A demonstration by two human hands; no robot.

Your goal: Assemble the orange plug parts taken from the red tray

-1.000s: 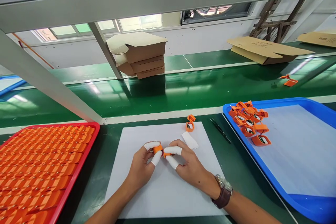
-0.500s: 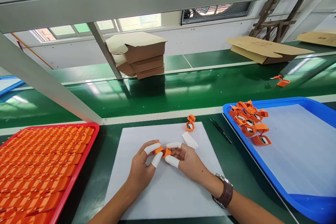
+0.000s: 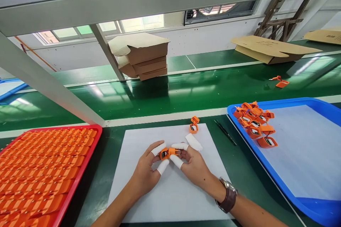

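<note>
Between my hands, above the white sheet, is a small orange plastic case in two joined parts. Its left half faces up, showing dark and white parts inside. My left hand pinches that half between thumb and fingers. With thumb and index finger, my right hand grips the right-hand orange part, where prongs stick out. White finger covers sit on both thumbs and index fingers. Beyond my right hand lie a folded white paper piece and another opened orange case.
On the left stands a red tray filled with rows of orange cases. The blue tray at right holds several opened ones. Black tweezers lie between sheet and blue tray. An orange case rests on the green belt.
The case between my hands has turned, so its inside and the prongs now show. My fingers have shifted slightly around it. An orange case on the belt has moved left.
</note>
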